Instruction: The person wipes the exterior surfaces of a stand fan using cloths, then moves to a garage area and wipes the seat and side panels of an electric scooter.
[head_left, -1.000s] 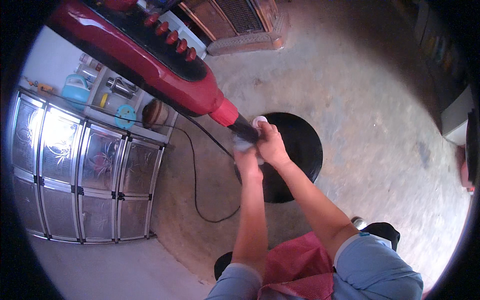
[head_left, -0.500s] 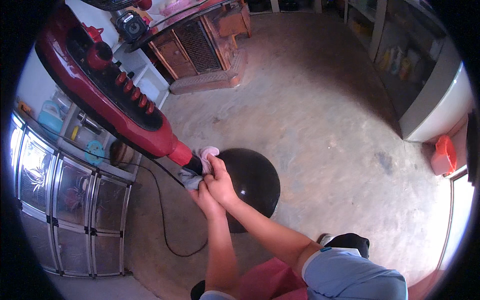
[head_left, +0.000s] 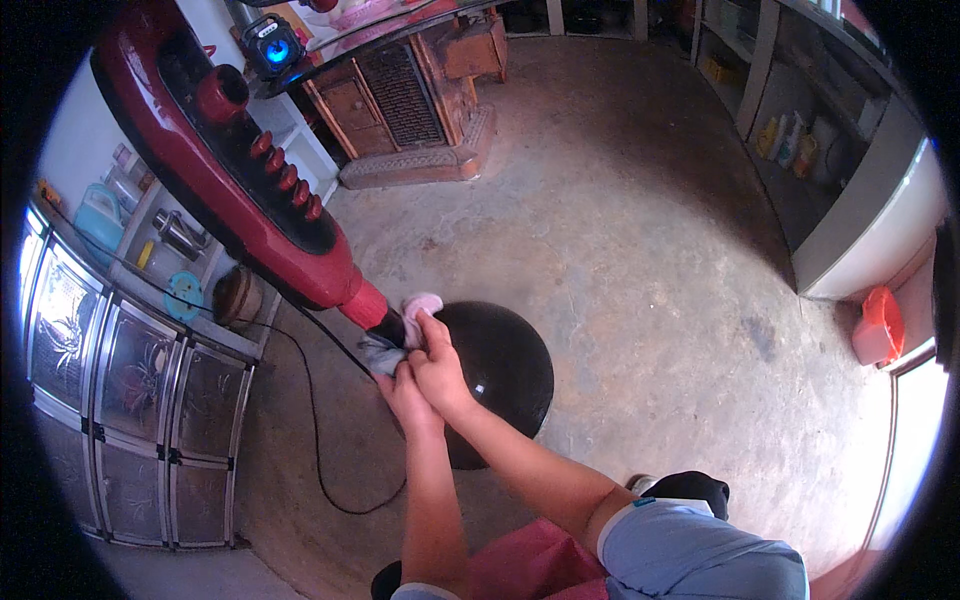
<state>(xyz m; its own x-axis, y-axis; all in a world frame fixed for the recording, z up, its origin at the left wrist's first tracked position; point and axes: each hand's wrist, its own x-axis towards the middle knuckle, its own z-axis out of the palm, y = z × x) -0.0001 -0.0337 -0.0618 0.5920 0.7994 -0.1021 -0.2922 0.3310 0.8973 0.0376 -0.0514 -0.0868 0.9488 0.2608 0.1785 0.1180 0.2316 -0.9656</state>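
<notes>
A standing fan with a dark red and black control body, a row of red buttons and a knob fills the upper left. Its black pole comes down to a round black base on the floor. My right hand is closed on a pink and grey cloth, wrapped around the pole just under the red collar. Just below, my left hand closes on the cloth's grey part from the near side. The two hands touch, and the cloth hides the pole between them.
A black power cord loops over the concrete floor at the left. Beside it stands a metal-framed cabinet. A wooden cabinet carries a small speaker with a blue light. At the right are shelves and a red bucket.
The fan and both hands have shifted only slightly in the picture, along with the room. The speaker's light now glows blue. The hands keep their grip on the cloth.
</notes>
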